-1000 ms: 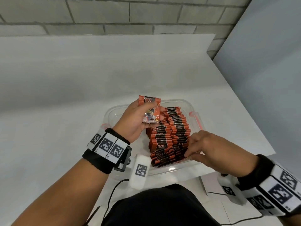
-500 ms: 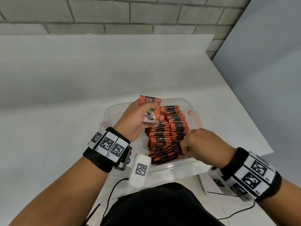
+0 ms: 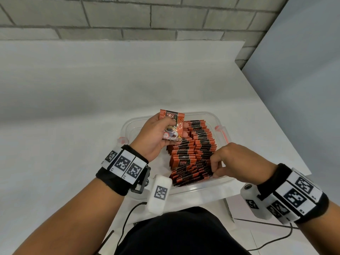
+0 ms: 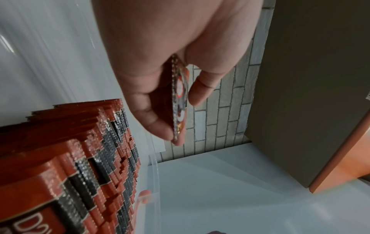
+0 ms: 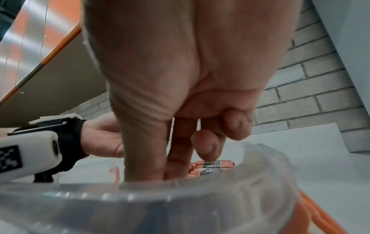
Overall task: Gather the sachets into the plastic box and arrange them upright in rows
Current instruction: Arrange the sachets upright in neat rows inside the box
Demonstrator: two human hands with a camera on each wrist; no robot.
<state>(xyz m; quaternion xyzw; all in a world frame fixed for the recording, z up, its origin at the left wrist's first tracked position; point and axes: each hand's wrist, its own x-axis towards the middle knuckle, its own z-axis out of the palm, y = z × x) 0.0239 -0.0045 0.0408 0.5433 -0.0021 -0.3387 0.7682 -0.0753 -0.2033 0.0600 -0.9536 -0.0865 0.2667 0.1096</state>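
A clear plastic box (image 3: 219, 121) sits on the white table near my body, packed with orange and black sachets (image 3: 199, 142) standing in rows. My left hand (image 3: 160, 134) holds one sachet (image 3: 172, 126) upright above the box's far left part, pinched between thumb and fingers (image 4: 198, 88); the left wrist view shows that sachet (image 4: 179, 98) edge-on. My right hand (image 3: 226, 161) reaches into the near right part of the box, its fingers (image 5: 180, 152) curled down among the leaning sachets (image 3: 191, 173) at the front of the rows. Whether it pinches one is hidden.
The box has orange clips (image 3: 223, 132) on its sides. A brick wall (image 3: 147, 17) rises behind the table, and a grey panel (image 3: 298, 80) stands to the right. The table's right edge (image 3: 287, 129) runs close to the box.
My right hand moved left and deeper into the front of the sachet rows. The left hand stayed in place with its sachet.
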